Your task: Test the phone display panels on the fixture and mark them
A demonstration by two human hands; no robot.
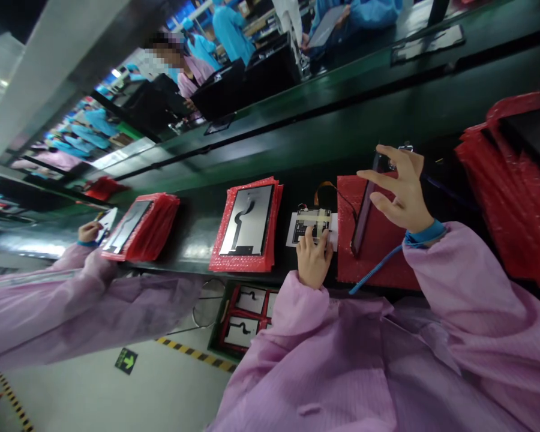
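My left hand (314,259) lies with its fingers spread on the near edge of a small circuit board (312,223). Strips of pale tape cross the board, and a white sheet shows beneath it. My right hand (402,195), wearing a blue wrist strap (425,234), is raised with fingers apart beside a thin dark display panel (363,219). That panel stands tilted, seen nearly edge-on, on a red mat (389,258). Whether my fingertips touch it I cannot tell. A thin cable (347,204) and an orange flex ribbon (324,185) run between board and panel.
Left of the board, a display panel (247,222) tops a stack of red bubble bags (216,258). Another such stack (162,228) stands farther left, near a co-worker's hand (90,231). Red bags (508,198) pile up at right. A crate (213,342) with panels sits below the bench.
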